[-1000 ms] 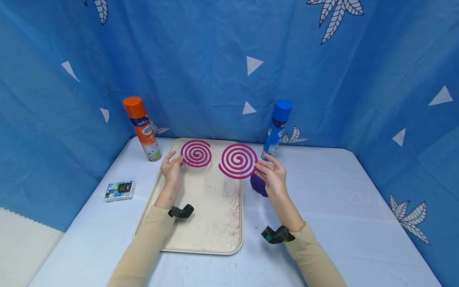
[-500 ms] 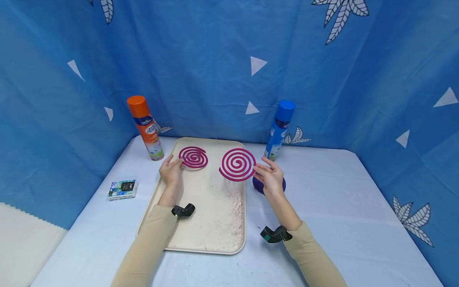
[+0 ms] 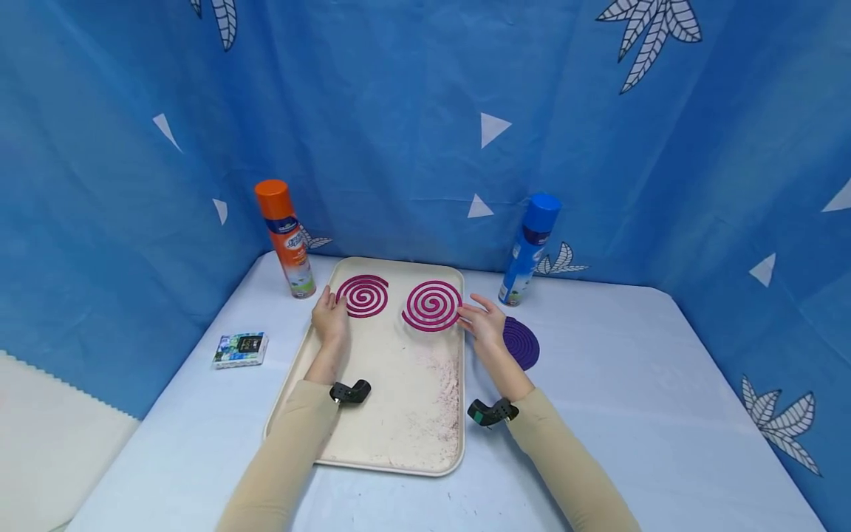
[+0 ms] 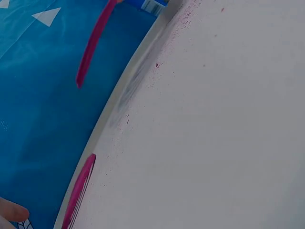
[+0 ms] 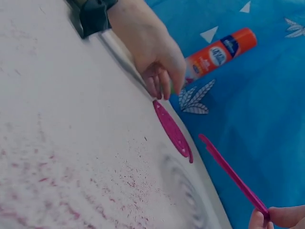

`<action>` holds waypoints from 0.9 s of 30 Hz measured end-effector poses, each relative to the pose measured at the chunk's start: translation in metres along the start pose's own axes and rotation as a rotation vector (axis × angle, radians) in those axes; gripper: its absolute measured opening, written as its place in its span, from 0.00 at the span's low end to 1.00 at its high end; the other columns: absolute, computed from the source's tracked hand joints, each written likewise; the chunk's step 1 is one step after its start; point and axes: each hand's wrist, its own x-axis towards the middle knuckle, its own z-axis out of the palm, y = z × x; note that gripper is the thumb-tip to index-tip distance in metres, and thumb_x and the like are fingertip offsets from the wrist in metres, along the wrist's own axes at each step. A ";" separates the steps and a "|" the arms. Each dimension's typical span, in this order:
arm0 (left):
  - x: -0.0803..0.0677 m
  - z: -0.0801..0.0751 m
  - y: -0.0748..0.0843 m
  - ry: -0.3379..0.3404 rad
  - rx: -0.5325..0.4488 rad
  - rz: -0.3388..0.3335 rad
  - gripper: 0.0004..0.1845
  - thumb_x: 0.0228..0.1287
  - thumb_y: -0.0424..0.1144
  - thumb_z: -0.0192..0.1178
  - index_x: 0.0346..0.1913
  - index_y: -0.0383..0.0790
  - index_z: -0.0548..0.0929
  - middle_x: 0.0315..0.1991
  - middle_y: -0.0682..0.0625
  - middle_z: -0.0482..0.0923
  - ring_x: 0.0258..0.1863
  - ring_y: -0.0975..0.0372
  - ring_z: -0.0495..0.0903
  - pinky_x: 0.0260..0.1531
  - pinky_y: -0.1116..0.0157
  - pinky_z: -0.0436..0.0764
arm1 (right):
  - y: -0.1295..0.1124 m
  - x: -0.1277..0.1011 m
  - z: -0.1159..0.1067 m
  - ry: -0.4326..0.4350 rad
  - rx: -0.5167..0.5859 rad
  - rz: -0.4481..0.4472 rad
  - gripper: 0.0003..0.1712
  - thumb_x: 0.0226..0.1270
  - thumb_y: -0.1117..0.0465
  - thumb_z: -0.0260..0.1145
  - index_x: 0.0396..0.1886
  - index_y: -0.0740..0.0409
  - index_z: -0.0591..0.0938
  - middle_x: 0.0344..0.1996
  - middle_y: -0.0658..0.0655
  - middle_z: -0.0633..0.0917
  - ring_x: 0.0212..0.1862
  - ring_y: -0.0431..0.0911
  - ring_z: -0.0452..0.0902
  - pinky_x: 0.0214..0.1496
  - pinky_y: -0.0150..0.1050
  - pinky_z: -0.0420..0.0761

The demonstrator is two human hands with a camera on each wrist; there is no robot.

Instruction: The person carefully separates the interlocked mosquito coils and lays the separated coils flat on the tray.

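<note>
My left hand [image 3: 330, 319] pinches the left edge of a magenta mosquito coil [image 3: 363, 297] over the far left of the cream tray [image 3: 372, 436]. In the right wrist view this coil [image 5: 171, 130] lies low, close to the tray surface, with the left fingertips right at its end. A second magenta mosquito coil [image 3: 432, 304] is pinched at its right edge between the thumb and fingers of my right hand [image 3: 487, 325]. That coil [image 5: 233, 176] is raised above the tray's far right part, and its ringed shadow falls on the tray.
A dark purple coil [image 3: 521, 343] lies right of the tray, beside the right hand. Behind stand an orange spray can [image 3: 289, 247] on the left and a blue spray can [image 3: 527, 255] on the right. A small patterned box [image 3: 241, 350] sits left. Reddish crumbs speckle the tray.
The left coil has come down from a raised, tilted pose to low over the tray. The right hand has moved left with its coil, uncovering more of the purple coil. The head view has shifted slightly.
</note>
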 end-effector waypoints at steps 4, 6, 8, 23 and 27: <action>0.001 0.000 0.001 0.019 -0.066 0.019 0.28 0.65 0.27 0.54 0.68 0.33 0.65 0.66 0.32 0.66 0.68 0.50 0.67 0.67 0.61 0.69 | 0.005 0.012 0.015 0.004 -0.025 -0.005 0.30 0.58 0.76 0.64 0.62 0.64 0.73 0.28 0.53 0.84 0.25 0.36 0.82 0.31 0.29 0.85; 0.001 0.000 0.001 0.023 -0.085 0.030 0.28 0.65 0.27 0.54 0.68 0.33 0.65 0.64 0.32 0.68 0.66 0.49 0.69 0.66 0.61 0.70 | 0.008 0.017 0.022 0.004 -0.034 -0.009 0.30 0.57 0.77 0.64 0.62 0.64 0.73 0.28 0.54 0.85 0.24 0.36 0.82 0.32 0.31 0.86; 0.001 0.000 0.001 0.020 -0.082 0.041 0.28 0.64 0.28 0.55 0.68 0.34 0.66 0.63 0.32 0.71 0.64 0.49 0.72 0.66 0.60 0.71 | 0.010 0.021 0.026 0.007 -0.038 -0.015 0.30 0.57 0.77 0.64 0.62 0.65 0.73 0.27 0.54 0.84 0.24 0.37 0.81 0.34 0.33 0.86; -0.001 0.004 -0.003 -0.019 -0.114 0.080 0.31 0.64 0.28 0.55 0.70 0.35 0.62 0.61 0.30 0.72 0.61 0.46 0.74 0.65 0.58 0.73 | 0.020 0.030 0.030 -0.018 -0.092 0.036 0.36 0.57 0.76 0.64 0.68 0.62 0.68 0.59 0.68 0.77 0.56 0.51 0.78 0.60 0.40 0.80; -0.003 0.006 -0.003 -0.034 -0.126 0.028 0.30 0.65 0.29 0.54 0.70 0.36 0.62 0.61 0.32 0.72 0.62 0.49 0.73 0.66 0.61 0.71 | 0.017 0.025 0.024 -0.104 -0.125 0.019 0.39 0.57 0.78 0.62 0.70 0.63 0.63 0.64 0.69 0.72 0.67 0.56 0.68 0.68 0.44 0.72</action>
